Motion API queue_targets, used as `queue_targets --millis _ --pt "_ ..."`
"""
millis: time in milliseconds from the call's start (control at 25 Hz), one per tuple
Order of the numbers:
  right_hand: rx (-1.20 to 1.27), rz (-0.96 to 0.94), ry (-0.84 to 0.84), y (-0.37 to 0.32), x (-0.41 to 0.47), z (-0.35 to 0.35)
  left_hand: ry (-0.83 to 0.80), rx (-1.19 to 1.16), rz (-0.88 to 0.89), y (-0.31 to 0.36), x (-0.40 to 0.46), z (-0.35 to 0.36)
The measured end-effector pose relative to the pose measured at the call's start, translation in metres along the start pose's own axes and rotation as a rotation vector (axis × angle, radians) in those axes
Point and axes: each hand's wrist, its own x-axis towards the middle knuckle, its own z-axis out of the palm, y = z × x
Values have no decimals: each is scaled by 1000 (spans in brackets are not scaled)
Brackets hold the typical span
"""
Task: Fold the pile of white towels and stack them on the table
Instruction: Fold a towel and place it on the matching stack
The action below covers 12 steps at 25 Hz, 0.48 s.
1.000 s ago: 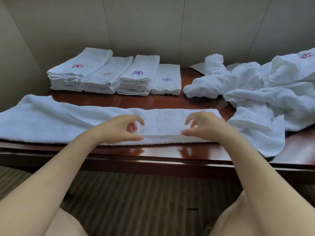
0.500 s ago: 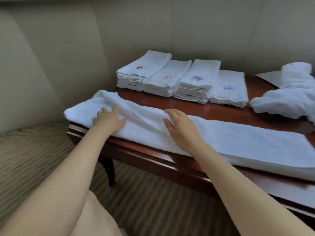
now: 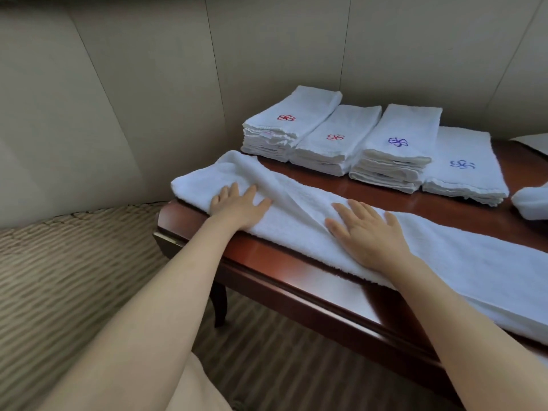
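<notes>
The long towel (image 3: pixel 311 221) lay flat along the near edge of the table (image 3: pixel 370 310). It was folded into a narrow strip, and it stretched from the table's left corner off to the right, out of the picture. It was probably laid out long like that so it could be made smooth before it was folded shorter. A soft ridge ran slanting across the towel, between the two hands.

The left hand (image 3: pixel 237 207) rested flat on the left end of the towel, near the corner. Its fingers were straight and spread a little, and it held nothing. The right hand (image 3: pixel 367 229) lay flat on the towel too, farther right. Its fingers were also straight and pressed down on the cloth. Neither hand pinched or gripped the towel. They looked like they were patting it flat.

Behind the towel, by the wall, sat four folded stacks (image 3: pixel 370 143) in a neat row, side by side. Two had red flower marks and two had blue ones. They were likely put there to keep them out of the way. To the right of the stacks, a bit of an unfolded towel (image 3: pixel 530 203) showed at the picture's edge.
</notes>
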Motion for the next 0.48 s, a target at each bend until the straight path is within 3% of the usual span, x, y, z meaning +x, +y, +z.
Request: queue_targets --millis 160,320,480 --pt "-12 26 73 -8 0 -2 160 -9 -88 -23 19 -6" --pt "85 -116 260 -48 29 -7 157 -81 -165 -41 46 -10" --pt "213 -158 240 -108 68 -10 458 -164 -29 -35 64 -10"
